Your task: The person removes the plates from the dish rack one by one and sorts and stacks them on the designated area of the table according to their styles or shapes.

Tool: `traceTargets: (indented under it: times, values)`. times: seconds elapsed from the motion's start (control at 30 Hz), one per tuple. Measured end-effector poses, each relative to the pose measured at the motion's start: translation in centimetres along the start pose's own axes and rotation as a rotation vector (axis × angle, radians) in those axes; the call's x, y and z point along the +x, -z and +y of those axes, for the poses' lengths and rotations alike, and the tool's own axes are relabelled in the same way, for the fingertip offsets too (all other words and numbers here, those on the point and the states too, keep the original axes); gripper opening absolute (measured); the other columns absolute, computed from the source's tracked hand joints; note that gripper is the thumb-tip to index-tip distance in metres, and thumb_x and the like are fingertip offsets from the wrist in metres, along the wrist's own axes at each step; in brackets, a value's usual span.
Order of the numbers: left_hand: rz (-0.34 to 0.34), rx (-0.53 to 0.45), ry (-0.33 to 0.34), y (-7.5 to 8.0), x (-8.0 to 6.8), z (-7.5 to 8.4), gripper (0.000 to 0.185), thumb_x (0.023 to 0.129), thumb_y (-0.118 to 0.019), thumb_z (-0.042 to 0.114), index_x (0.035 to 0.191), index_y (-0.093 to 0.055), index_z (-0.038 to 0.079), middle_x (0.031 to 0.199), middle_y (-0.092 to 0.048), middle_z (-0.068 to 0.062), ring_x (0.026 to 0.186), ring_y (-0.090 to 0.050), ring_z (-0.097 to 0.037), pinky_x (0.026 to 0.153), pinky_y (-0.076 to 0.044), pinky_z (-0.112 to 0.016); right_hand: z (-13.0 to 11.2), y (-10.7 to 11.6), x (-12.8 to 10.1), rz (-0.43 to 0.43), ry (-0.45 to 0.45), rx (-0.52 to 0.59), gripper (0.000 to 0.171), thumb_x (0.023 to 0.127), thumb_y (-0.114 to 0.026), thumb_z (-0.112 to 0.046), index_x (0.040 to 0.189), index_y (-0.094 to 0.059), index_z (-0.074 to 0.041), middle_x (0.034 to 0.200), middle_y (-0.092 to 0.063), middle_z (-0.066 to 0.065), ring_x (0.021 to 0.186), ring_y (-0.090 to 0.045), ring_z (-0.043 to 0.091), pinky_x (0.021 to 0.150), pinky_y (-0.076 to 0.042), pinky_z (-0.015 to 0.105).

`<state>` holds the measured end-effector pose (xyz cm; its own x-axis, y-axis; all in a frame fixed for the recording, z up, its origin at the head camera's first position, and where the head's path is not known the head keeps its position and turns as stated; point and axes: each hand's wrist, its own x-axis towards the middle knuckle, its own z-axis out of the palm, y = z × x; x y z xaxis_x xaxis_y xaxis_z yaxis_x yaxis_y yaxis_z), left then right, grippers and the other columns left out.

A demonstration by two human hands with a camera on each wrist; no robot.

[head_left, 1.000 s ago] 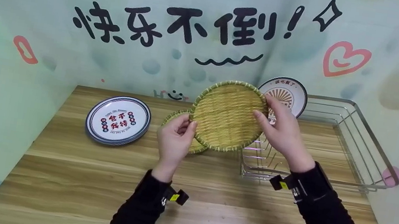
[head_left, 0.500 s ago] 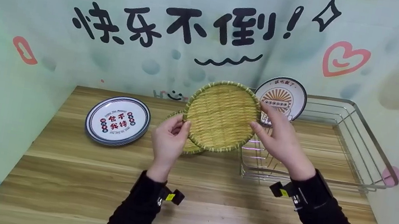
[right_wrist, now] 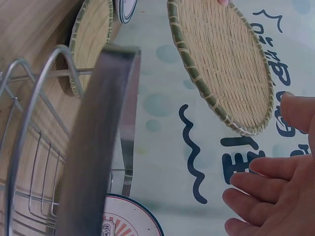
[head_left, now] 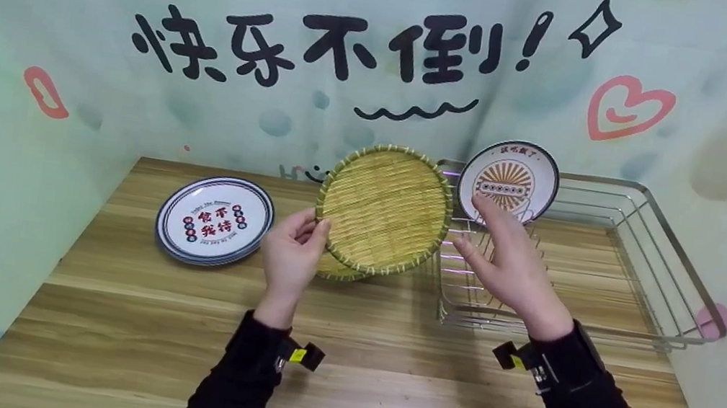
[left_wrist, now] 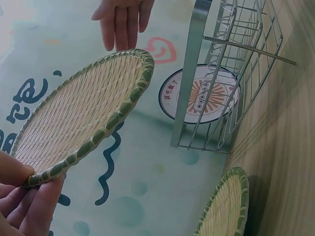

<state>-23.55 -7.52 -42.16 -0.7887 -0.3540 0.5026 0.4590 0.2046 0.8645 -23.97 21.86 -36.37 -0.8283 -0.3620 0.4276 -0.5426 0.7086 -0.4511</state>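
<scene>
A round woven bamboo tray (head_left: 384, 211) with a green-bound rim is held up over the table. My left hand (head_left: 294, 251) pinches its left edge between thumb and fingers, as the left wrist view shows for the tray (left_wrist: 83, 110). My right hand (head_left: 515, 261) is off the tray's right edge, fingers extended and spread, with nothing in it; a gap shows between the right hand (right_wrist: 275, 191) and the tray in the right wrist view. A second bamboo tray (left_wrist: 226, 209) lies on the table behind, mostly hidden by the held one in the head view.
A metal wire dish rack (head_left: 672, 282) stands at the right, with a white plate (head_left: 510, 176) upright at its back left. Several stacked blue-rimmed plates (head_left: 215, 221) lie on the wooden table (head_left: 165, 348) at the left. A printed cloth (head_left: 318, 124) hangs behind.
My left hand has carried the bamboo tray to the left. My right hand has let go of the tray's right edge and spread its fingers, staying near the rack.
</scene>
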Motion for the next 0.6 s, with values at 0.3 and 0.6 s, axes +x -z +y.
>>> traceTargets:
  times: [0.3, 0.6]
  values:
    - [0.009, 0.033, -0.015, 0.6, 0.5, -1.0, 0.016, 0.082, -0.073, -0.007, 0.097, -0.072, -0.009, 0.087, -0.073, -0.02, 0.073, -0.07, -0.03, 0.066, -0.058, -0.021, 0.8, -0.4, -0.7, 0.013, 0.015, -0.05, 0.068, 0.096, -0.067, -0.028, 0.148, -0.038, 0.005, 0.152, -0.036, 0.026, 0.14, -0.032, 0.041, 0.119, -0.018, 0.052]
    - [0.028, 0.071, 0.075, 1.2, 0.6, -1.5, 0.019, 0.081, -0.075, -0.005, 0.1, -0.073, -0.006, 0.089, -0.073, -0.019, 0.076, -0.07, -0.027, 0.066, -0.058, -0.021, 1.7, -0.8, -1.5, 0.018, 0.018, -0.083, 0.069, 0.095, -0.067, -0.028, 0.147, -0.038, 0.006, 0.154, -0.032, 0.026, 0.142, -0.028, 0.041, 0.119, -0.015, 0.053]
